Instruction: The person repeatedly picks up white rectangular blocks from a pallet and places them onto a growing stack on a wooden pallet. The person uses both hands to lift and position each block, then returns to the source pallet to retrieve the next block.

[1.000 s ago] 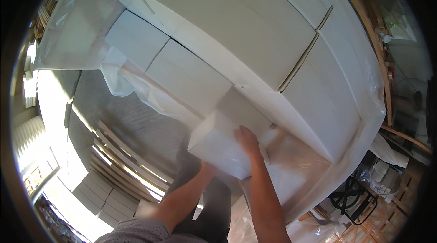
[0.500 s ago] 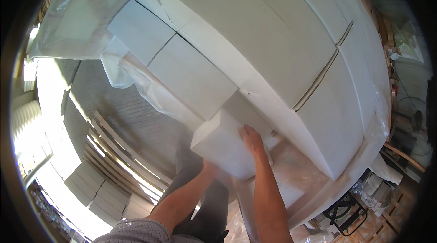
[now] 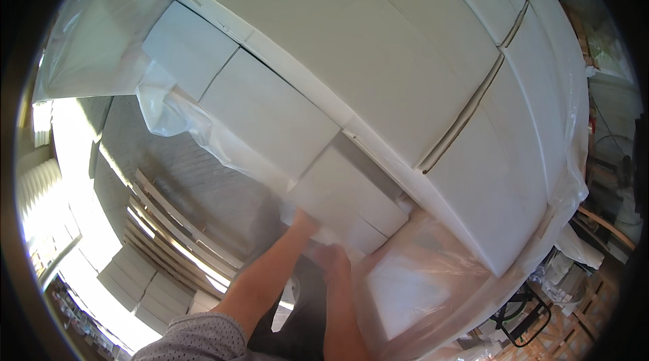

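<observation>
Hands (image 3: 305, 222) at wht box (image 3: 348, 193), contents hidden; plastic sheet (image 3: 443, 243) adj.

At lower centre I remotely saw the left hand (image 3: 305, 222) and right hand (image 3: 332, 258) beside a white box (image 3: 346, 190); larger cartons (image 3: 358, 57) filled upper right.

"What lies to your left?"
"Grey floor (image 3: 186, 145) below me, wooden slats (image 3: 186, 228), and white glare (image 3: 47, 204) along the far edge."
"Your right?"
"Dimmer over there: I see a black frame (image 3: 498, 322) near more wooden slatwork (image 3: 580, 317)."
</observation>
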`<action>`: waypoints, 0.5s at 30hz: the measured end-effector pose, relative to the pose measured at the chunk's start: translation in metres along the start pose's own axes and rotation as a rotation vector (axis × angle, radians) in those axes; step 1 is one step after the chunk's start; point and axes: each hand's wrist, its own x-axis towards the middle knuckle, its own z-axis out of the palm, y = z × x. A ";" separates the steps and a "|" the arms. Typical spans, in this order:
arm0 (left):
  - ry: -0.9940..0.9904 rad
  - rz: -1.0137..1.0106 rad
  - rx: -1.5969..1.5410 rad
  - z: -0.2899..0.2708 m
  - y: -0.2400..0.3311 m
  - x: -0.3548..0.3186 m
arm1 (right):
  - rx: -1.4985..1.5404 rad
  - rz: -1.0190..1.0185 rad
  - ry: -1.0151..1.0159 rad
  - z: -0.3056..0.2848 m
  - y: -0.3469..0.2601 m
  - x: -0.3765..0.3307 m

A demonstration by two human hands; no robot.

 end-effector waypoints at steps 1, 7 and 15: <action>-0.002 0.009 0.119 -0.004 -0.001 0.006 | 0.204 0.011 -0.069 -0.007 0.003 0.007; 0.003 0.091 0.603 0.007 0.013 0.022 | 0.772 -0.071 -0.221 -0.001 -0.003 0.027; -0.023 0.120 0.664 0.014 -0.004 0.055 | 0.489 -0.245 -0.138 0.018 -0.048 0.019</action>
